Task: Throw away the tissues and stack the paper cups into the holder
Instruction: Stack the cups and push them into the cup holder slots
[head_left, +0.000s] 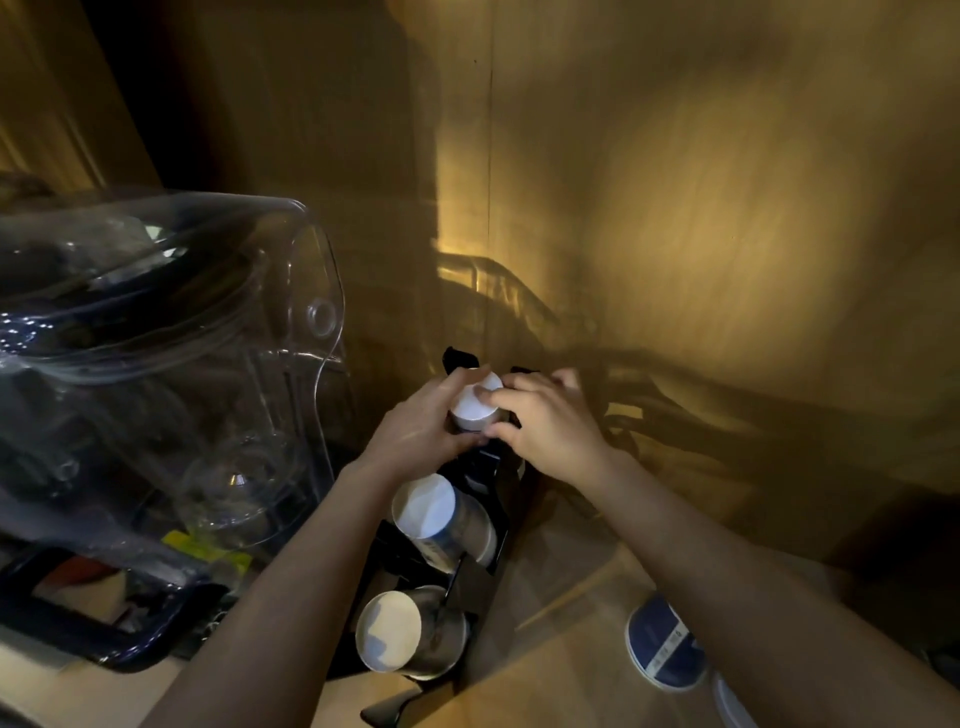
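A black cup holder (485, 566) runs from the near edge toward the wooden wall, with upside-down paper cups in its slots. At the far slot a white paper cup (475, 402) stands bottom up. My left hand (423, 428) grips its left side and my right hand (545, 421) grips its right side, a finger resting on its base. A stack of cups (441, 519) fills the middle slot and another stack (402, 636) fills the near slot. No tissues are in view.
A clear plastic cover (171, 332) over glassware stands on a dark tray (88, 639) at the left, close to my left forearm. A blue and white cup (662, 644) lies on the wooden counter at the lower right. The wooden wall stands right behind the holder.
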